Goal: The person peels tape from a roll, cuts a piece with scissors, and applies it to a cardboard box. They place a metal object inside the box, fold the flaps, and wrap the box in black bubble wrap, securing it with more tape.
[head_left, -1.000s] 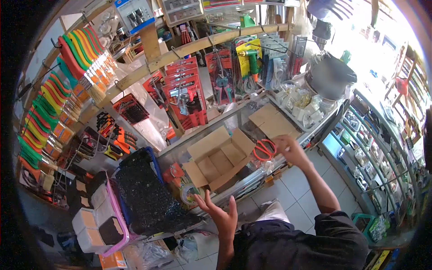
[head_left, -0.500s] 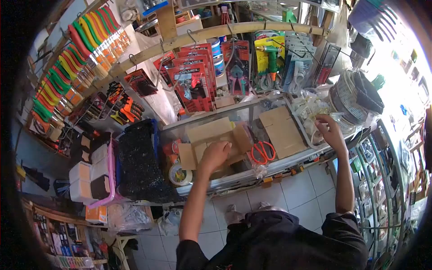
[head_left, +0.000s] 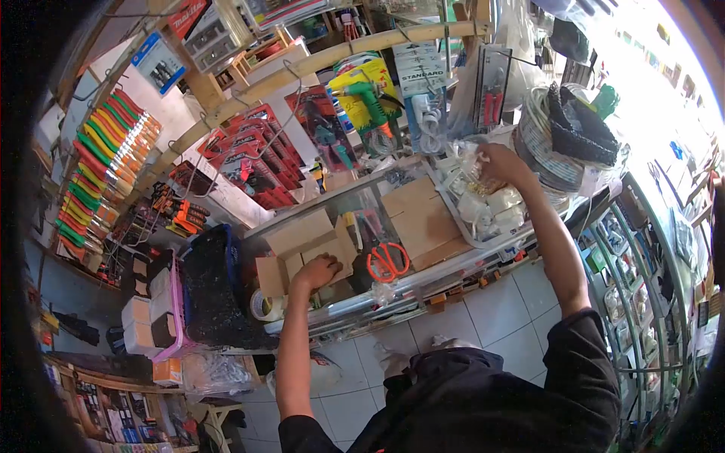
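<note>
My left hand (head_left: 316, 272) lies over an open cardboard box (head_left: 295, 234) on the glass counter, its fingers loosely spread and bent at the inside. My right hand (head_left: 500, 167) reaches into a metal-rimmed tray (head_left: 462, 223) of small clear plastic packets (head_left: 476, 208). Its fingers are curled down among the packets, and what they grip is hidden. Between the hands lie orange-handled scissors (head_left: 388, 261) and a flat piece of cardboard (head_left: 423, 219). A roll of tape (head_left: 261, 304) sits beside the box, near my left wrist.
A dark bin (head_left: 211, 287) and a pink basket (head_left: 175, 317) stand left of the counter. Packaged tools (head_left: 257, 155) and a green glue gun (head_left: 368, 100) hang from a wooden rail (head_left: 302, 66). Cable coils (head_left: 540, 136) sit behind my right hand; wire shelving (head_left: 623, 279) stands at the right.
The view has shifted right. My right hand has gone from above the tray's right side down among the packets. My left hand stays at the box, its fingers now more spread.
</note>
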Motion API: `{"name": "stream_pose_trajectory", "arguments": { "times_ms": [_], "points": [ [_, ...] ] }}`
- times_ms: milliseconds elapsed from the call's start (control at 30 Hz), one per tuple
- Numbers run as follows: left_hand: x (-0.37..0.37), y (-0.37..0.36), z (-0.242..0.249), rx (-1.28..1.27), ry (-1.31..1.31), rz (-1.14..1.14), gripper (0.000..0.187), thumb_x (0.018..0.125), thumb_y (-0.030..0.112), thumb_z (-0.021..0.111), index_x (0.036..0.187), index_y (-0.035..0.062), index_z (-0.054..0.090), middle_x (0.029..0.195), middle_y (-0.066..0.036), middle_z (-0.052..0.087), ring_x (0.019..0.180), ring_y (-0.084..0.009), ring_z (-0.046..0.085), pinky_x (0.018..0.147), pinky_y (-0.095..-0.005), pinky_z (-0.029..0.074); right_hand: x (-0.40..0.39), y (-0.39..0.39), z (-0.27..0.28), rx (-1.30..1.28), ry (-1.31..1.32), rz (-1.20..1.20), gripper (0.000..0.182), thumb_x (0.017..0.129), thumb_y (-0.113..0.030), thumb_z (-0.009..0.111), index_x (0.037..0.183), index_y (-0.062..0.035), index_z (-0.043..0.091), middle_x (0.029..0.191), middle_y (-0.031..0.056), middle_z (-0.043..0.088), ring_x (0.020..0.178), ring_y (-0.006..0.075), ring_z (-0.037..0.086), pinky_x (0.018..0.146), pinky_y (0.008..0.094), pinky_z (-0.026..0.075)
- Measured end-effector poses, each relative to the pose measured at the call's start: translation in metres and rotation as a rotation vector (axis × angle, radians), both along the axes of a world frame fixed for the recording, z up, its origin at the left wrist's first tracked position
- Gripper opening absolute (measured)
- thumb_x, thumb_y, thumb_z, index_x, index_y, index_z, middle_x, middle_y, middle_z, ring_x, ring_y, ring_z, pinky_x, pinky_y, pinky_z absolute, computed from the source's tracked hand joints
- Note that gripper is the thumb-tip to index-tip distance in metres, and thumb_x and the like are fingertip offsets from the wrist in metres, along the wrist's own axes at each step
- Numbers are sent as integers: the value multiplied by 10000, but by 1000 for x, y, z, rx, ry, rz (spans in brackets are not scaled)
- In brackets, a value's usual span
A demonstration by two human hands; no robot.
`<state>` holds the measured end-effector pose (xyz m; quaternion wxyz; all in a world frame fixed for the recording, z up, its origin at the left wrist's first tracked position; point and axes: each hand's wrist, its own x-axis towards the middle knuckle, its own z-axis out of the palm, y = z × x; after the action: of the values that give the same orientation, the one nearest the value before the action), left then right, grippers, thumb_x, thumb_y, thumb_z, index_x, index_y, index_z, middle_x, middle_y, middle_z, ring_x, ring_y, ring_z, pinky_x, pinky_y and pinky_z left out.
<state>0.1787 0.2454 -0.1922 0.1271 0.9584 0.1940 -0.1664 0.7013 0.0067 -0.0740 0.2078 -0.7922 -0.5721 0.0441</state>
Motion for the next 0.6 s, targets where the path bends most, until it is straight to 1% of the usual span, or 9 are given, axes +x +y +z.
{"name": "stream_pose_trajectory", "arguments": {
  "times_ms": [33, 133, 233, 333, 433, 533, 600],
  "points": [
    [1, 0, 1, 23, 15, -28, 374, 1035, 250, 430, 1275, 158, 702, 1386, -109, 619, 1327, -333, 514, 1125, -427, 427, 9, 3, 6, -188, -23, -1, 424, 786, -145, 759, 1198, -66, 696, 1103, 177, 731, 1057, 354, 702, 878, 428, 555],
    [5, -17, 15, -6, 15, 100, 368, 1042, 247, 439, 1283, 155, 702, 1392, -121, 610, 1330, -335, 509, 1142, -414, 413, 11, 5, 11, -474, -223, 0, 471, 742, -137, 796, 1203, -118, 705, 1137, 166, 728, 1033, 373, 704, 878, 438, 570],
    [13, -38, 37, -44, -4, 269, 361, 1044, 249, 456, 1298, 158, 696, 1373, -126, 611, 1314, -340, 511, 1147, -405, 406, 9, 8, 0, -649, -214, 84, 379, 766, -142, 734, 1145, -159, 749, 1126, 149, 737, 1081, 354, 695, 1006, 538, 517],
    [5, -32, 19, -24, -76, 258, 357, 1047, 246, 462, 1305, 163, 695, 1355, -120, 611, 1306, -338, 507, 1142, -402, 407, 31, 8, -14, -502, -311, 175, 369, 747, -132, 749, 1108, -201, 768, 1150, 132, 727, 1216, 352, 629, 1130, 624, 389],
    [2, -25, 17, -61, -85, 214, 345, 1039, 222, 503, 1304, 85, 677, 1350, -154, 596, 1273, -364, 528, 1125, -406, 424, 31, 8, -12, -523, -395, 219, 372, 744, -130, 749, 1103, -224, 775, 1179, 125, 717, 1303, 379, 559, 1189, 671, 267],
    [6, -33, 28, -244, -163, 475, 358, 1027, 198, 537, 1298, -14, 638, 1336, -202, 580, 1209, -397, 564, 1108, -412, 436, 30, 7, -7, -523, -425, 277, 344, 767, -136, 734, 1100, -210, 772, 1174, 117, 721, 1284, 391, 570, 1192, 637, 292],
    [8, -41, 38, -267, -215, 470, 396, 1018, 195, 550, 1311, -68, 602, 1329, -239, 576, 1209, -412, 573, 1096, -409, 440, 31, 6, -13, -543, -521, 292, 340, 772, -136, 726, 1102, -203, 768, 1175, 109, 723, 1281, 382, 576, 1189, 626, 302]
  ]
}}
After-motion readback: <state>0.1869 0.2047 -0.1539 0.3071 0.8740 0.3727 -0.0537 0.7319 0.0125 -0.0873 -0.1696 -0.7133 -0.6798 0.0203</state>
